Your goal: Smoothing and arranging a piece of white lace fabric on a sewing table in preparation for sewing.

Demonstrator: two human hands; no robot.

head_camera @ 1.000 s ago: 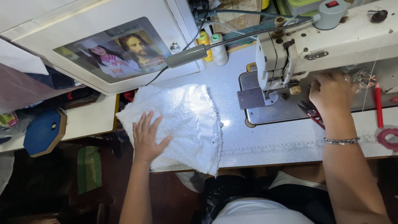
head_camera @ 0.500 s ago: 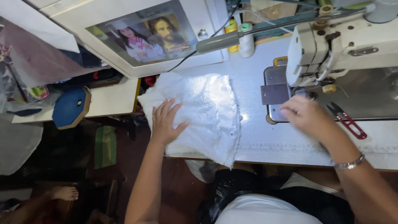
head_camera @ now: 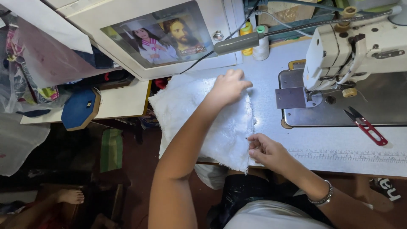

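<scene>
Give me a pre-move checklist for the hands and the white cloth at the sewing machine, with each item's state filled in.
1. Left hand flat on the far edge of the white cloth: ok.
2. Right hand pinching the near right edge of the cloth: ok.
3. Cloth under the needle of the sewing machine: not ok, it lies to the left of the plate.
4. Red thread snips apart from both hands: ok.
5. Needle threaded: cannot tell.

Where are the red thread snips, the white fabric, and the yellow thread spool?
red thread snips (head_camera: 368, 127), head view, on the red handle.
white fabric (head_camera: 227, 129), head view, on its lit middle.
yellow thread spool (head_camera: 246, 30), head view, on the wound thread.
</scene>
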